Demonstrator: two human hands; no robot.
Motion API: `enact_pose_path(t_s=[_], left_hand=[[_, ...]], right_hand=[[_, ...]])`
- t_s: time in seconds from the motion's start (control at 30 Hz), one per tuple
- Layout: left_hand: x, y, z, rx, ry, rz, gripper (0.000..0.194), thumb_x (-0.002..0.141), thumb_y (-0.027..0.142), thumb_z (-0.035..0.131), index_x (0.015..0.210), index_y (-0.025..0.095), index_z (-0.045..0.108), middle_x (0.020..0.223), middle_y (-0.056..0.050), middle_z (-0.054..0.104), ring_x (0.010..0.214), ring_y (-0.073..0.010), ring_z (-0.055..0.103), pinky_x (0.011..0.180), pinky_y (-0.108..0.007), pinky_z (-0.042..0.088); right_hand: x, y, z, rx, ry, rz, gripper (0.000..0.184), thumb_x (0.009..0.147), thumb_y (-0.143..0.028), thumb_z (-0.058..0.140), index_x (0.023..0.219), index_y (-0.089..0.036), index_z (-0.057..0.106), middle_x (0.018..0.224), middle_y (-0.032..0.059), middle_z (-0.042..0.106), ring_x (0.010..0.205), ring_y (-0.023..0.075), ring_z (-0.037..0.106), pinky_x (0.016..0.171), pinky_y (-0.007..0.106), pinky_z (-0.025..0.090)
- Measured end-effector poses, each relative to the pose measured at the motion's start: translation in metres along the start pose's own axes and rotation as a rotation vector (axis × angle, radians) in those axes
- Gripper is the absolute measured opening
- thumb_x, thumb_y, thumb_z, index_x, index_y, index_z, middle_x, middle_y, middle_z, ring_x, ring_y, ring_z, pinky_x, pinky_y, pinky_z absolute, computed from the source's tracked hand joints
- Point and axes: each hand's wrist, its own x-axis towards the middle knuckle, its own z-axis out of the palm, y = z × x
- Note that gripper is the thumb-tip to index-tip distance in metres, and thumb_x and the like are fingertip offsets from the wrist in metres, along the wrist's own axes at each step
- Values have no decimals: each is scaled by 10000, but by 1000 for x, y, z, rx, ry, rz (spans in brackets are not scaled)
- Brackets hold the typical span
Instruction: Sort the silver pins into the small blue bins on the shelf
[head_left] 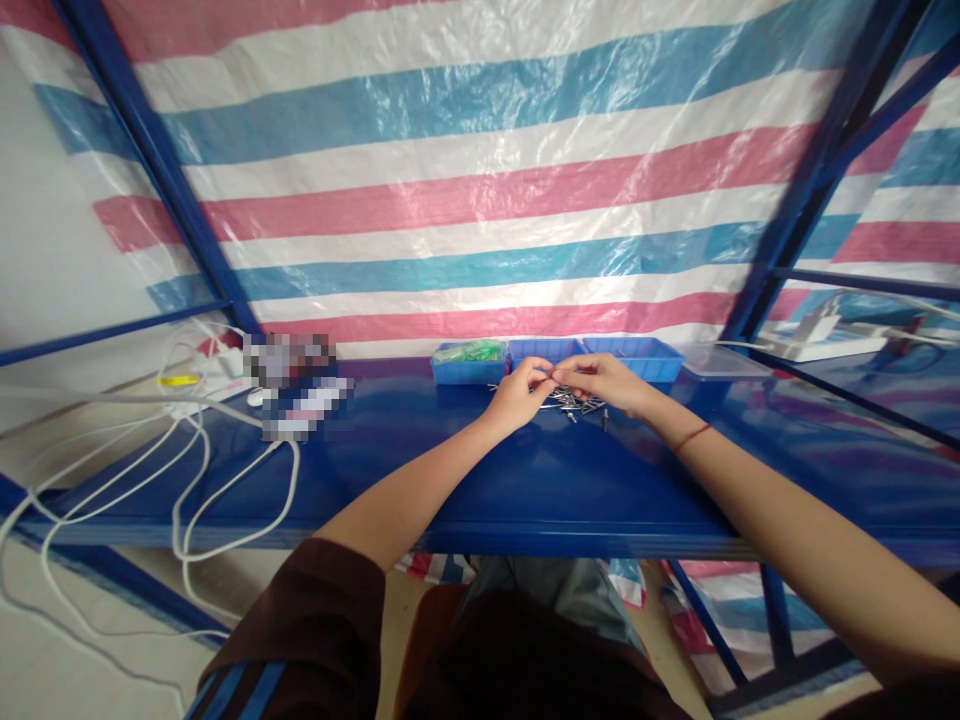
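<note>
My left hand (523,390) and my right hand (601,381) meet over the blue table, fingertips pinched together. Whatever lies between the fingers is too small to make out. Beneath and between the hands is a loose pile of small silvery metal pieces (571,402), slim like rivets or screws. One metal piece (606,420) stands apart, just below my right hand. Behind the hands are a blue bin (469,373) with green items in clear plastic, a middle blue bin (544,349) partly hidden by my fingers, and a wider blue bin (652,361).
A clear plastic lid or tray (724,362) lies right of the bins. White cables (206,480) loop over the table's left end beside a power strip (214,375). Another power strip (825,340) sits at far right. Blue metal posts (799,215) and a striped sheet (480,190) enclose the back.
</note>
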Motion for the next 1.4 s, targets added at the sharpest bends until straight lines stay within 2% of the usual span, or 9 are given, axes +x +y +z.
enact_pose_path(t_s=[0.13, 0.37, 0.67, 0.83, 1.0, 1.07, 1.17, 1.27, 1.4], left_hand=[[1, -3, 1, -23, -30, -63, 247, 804, 298, 564, 1001, 149, 564, 915, -69, 687, 868, -173, 635, 820, -300, 464], [5, -14, 1, -32, -124, 12, 254, 832, 308, 526, 995, 136, 618, 1001, -80, 678, 945, -197, 624, 856, -316, 457], [7, -10, -2, -29, 105, 13, 167, 800, 303, 569, 887, 165, 606, 942, -42, 669, 923, -154, 610, 874, -276, 437], [5, -2, -5, 34, 167, 61, 141, 792, 299, 571, 859, 176, 593, 905, -23, 653, 890, -149, 600, 855, -281, 436], [4, 2, -7, 108, 138, 60, 172, 820, 298, 542, 937, 183, 593, 923, -40, 651, 897, -159, 599, 845, -289, 437], [2, 1, -8, 271, 97, 63, 257, 828, 339, 534, 1035, 194, 583, 982, -58, 643, 970, -191, 571, 882, -331, 420], [-2, -1, -10, 600, -25, 45, 357, 827, 451, 508, 1105, 238, 578, 1109, -64, 598, 1088, -252, 487, 913, -412, 390], [-6, -2, -11, 790, -149, 7, 392, 825, 527, 465, 1076, 261, 606, 1157, -57, 563, 1116, -275, 446, 893, -436, 394], [-8, 0, -12, 865, -208, -25, 350, 833, 497, 465, 1043, 269, 629, 1138, -53, 574, 1092, -274, 455, 866, -428, 404]], right_hand=[[2, -1, 3, -91, 61, -68, 331, 697, -458, 631, 775, -140, 679, 589, 3, 585, 515, 96, 461, 500, 243, 373], [-1, -3, 7, -387, 145, -293, 311, 760, -449, 575, 784, -163, 692, 747, 53, 664, 610, 140, 530, 584, 271, 411], [-5, -12, 5, -459, 230, -375, 248, 770, -366, 553, 824, -165, 687, 754, 55, 649, 593, 136, 518, 584, 277, 416], [-2, -4, 3, -426, 215, -295, 222, 741, -351, 563, 766, -158, 671, 713, 40, 643, 590, 132, 511, 579, 272, 407], [4, 3, 4, -198, 134, -153, 284, 710, -420, 599, 746, -145, 658, 598, 12, 586, 529, 117, 477, 523, 259, 381], [7, 6, 0, -107, 214, -75, 287, 704, -439, 610, 711, -153, 631, 509, -14, 520, 470, 104, 432, 476, 249, 354], [11, 17, -16, -22, 472, 51, 275, 705, -401, 623, 577, -173, 538, 444, -33, 445, 420, 87, 390, 436, 237, 332], [11, 33, -39, -37, 712, 192, 245, 710, -314, 610, 534, -179, 506, 427, -32, 421, 404, 87, 376, 416, 235, 316], [8, 46, -58, -118, 809, 317, 177, 706, -303, 598, 599, -162, 590, 412, -16, 424, 415, 121, 410, 434, 262, 342]])
